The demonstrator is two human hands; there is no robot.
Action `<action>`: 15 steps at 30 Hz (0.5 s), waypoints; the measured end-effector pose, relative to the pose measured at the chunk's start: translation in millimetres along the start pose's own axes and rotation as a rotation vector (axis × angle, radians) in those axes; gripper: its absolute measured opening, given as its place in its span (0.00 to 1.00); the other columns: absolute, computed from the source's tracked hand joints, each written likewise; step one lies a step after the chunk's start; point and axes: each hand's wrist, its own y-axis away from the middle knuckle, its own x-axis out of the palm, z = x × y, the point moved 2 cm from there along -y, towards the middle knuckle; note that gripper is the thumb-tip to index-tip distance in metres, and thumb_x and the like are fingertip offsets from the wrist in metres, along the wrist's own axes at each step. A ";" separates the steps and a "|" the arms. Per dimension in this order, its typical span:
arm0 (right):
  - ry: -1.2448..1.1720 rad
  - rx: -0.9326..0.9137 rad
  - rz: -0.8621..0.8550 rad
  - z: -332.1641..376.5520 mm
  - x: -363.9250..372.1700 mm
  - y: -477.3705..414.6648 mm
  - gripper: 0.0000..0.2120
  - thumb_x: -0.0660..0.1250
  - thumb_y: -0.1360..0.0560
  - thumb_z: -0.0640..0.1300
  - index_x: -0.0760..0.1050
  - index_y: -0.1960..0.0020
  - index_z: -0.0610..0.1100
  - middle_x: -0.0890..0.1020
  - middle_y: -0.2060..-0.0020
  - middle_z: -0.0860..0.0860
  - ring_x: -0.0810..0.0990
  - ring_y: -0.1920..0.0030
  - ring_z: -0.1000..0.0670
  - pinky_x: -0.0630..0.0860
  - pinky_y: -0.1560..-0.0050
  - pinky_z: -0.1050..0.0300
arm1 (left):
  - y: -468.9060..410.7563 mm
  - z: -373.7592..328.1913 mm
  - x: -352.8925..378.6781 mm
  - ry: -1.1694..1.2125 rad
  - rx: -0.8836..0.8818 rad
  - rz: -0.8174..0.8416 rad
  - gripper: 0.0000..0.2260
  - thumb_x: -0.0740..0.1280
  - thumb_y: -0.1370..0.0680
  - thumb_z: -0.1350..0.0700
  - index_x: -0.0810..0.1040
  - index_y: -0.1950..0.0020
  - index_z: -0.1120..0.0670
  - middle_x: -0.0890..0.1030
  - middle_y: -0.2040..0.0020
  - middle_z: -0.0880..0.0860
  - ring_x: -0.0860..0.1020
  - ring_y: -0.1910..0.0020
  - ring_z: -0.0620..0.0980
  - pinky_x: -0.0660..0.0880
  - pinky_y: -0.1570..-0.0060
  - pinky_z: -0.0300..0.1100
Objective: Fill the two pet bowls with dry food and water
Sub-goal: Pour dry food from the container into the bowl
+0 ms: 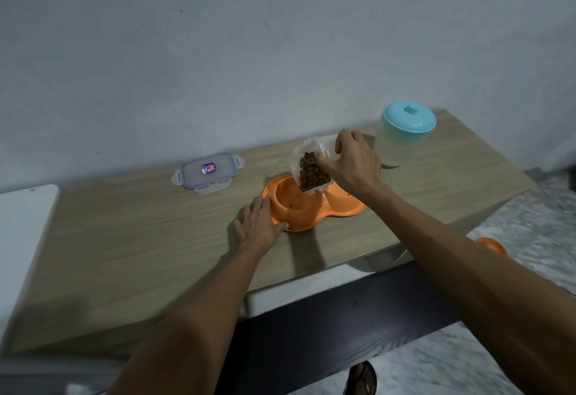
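Our right hand is closed around a clear plastic container, fingers over its far side and thumb on the near side, holding it tipped with its mouth pointing down and to the left. Brown dry food has slid toward that lower edge, which hangs just above the left bowl of the orange double pet dish. A few pieces already lie in that bowl. Our left hand lies open and flat on the wooden table, fingers spread, fingertips touching the dish's left rim.

The dish's long axis runs left to right, slightly toward the far right; its right bowl is mostly hidden behind our right hand. The container's lid lies flat to the far left, well apart. A jug with a teal lid stands far right, near the wall. The near half of the table is bare, and its near edge runs just beneath our forearms.
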 end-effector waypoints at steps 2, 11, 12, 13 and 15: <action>0.019 -0.039 -0.002 1.8 1.0 1.5 0.21 0.66 0.28 0.63 0.66 0.56 0.46 0.73 0.55 0.48 0.74 0.62 0.43 0.69 0.64 0.51 | 0.0 0.8 1.0 0.009 -0.003 -0.004 0.36 0.72 0.30 0.39 0.63 0.26 0.47 0.67 0.26 0.49 0.66 0.30 0.57 0.67 0.35 0.60; 0.104 -0.142 -0.028 6.1 5.2 3.1 0.20 0.66 0.28 0.60 0.66 0.54 0.45 0.70 0.56 0.50 0.72 0.65 0.45 0.66 0.67 0.53 | 1.4 0.0 0.3 -0.011 -0.011 0.003 0.34 0.71 0.28 0.39 0.64 0.26 0.49 0.68 0.28 0.49 0.67 0.30 0.57 0.67 0.37 0.61; 0.106 -0.144 -0.027 5.9 5.3 3.3 0.19 0.67 0.28 0.60 0.65 0.54 0.45 0.70 0.56 0.50 0.71 0.66 0.45 0.66 0.67 0.53 | 1.2 -0.4 0.0 -0.006 -0.010 0.006 0.34 0.71 0.28 0.39 0.63 0.26 0.49 0.68 0.28 0.49 0.67 0.30 0.57 0.67 0.36 0.62; 0.102 -0.142 -0.026 5.3 5.6 3.5 0.19 0.67 0.28 0.60 0.65 0.54 0.46 0.70 0.56 0.50 0.71 0.66 0.45 0.66 0.67 0.53 | 0.8 -0.3 0.3 0.000 -0.011 0.010 0.34 0.71 0.28 0.39 0.63 0.26 0.49 0.67 0.27 0.50 0.67 0.30 0.57 0.67 0.36 0.62; 0.093 -0.136 -0.030 4.4 5.5 4.0 0.19 0.67 0.28 0.60 0.64 0.55 0.46 0.69 0.56 0.50 0.71 0.66 0.46 0.66 0.67 0.53 | -0.4 0.5 1.3 0.004 -0.009 0.015 0.35 0.71 0.28 0.39 0.63 0.26 0.49 0.67 0.27 0.50 0.67 0.30 0.58 0.67 0.36 0.62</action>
